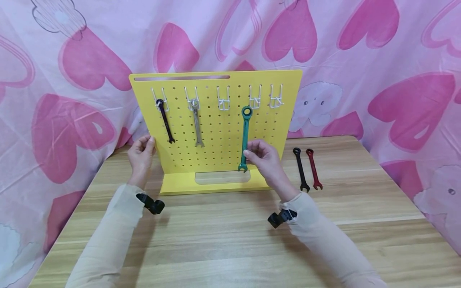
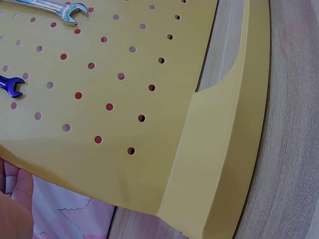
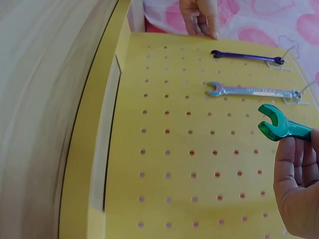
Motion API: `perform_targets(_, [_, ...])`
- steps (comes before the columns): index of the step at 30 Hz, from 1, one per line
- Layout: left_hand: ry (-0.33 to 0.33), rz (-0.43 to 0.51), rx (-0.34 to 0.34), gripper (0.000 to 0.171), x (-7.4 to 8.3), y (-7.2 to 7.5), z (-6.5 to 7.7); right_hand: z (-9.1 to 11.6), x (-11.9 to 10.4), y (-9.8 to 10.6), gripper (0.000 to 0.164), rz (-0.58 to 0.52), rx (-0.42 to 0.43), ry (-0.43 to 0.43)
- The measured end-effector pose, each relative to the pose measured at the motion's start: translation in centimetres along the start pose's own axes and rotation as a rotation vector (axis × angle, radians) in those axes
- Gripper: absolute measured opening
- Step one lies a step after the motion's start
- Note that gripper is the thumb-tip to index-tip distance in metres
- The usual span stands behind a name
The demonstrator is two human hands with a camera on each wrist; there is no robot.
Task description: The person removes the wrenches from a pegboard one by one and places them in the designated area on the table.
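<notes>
A green combination wrench (image 1: 245,136) stands nearly upright in front of the yellow pegboard (image 1: 216,156), its ring end up. My right hand (image 1: 264,160) pinches it low on the shank between thumb and fingers; the open jaw pokes out past them in the right wrist view. At the board's left edge, my left hand (image 1: 141,155) grips the edge with thumb in front. A dark purple wrench (image 1: 166,120) and a silver wrench (image 1: 197,122) hang from the two leftmost white hooks. Bare hooks (image 1: 223,99) follow to their right.
To the right of the board, a black wrench (image 1: 301,170) and a red wrench (image 1: 314,169) lie side by side on the wooden table (image 1: 216,240). Behind everything hangs a pink curtain (image 1: 223,36) with hearts. The board's base (image 1: 176,186) rests on the tabletop.
</notes>
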State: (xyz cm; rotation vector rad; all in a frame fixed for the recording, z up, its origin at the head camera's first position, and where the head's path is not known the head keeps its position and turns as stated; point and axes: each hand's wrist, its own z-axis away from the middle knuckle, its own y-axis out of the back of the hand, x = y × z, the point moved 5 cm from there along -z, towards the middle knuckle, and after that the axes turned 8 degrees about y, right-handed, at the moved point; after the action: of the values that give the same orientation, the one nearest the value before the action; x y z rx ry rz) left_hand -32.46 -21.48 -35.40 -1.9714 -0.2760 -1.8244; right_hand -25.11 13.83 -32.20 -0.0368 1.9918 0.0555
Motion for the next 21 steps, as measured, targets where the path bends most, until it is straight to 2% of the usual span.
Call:
perform_targets(11, [-0.011,0.036,0.012,0.006,0.0,-0.1,-0.1,1.0,0.4,3.7,0.020,0.080,0.054,-0.028])
perform_targets(17, [-0.012,0.032,0.013,0.006,0.0,-0.1,-0.1,1.5,0.7,5.6,0.010,0.056,0.093,-0.020])
perform_targets(21, [-0.019,0.040,0.015,0.003,0.0,-0.1,-0.1,1.9,1.0,7.0,0.008,0.070,0.125,-0.017])
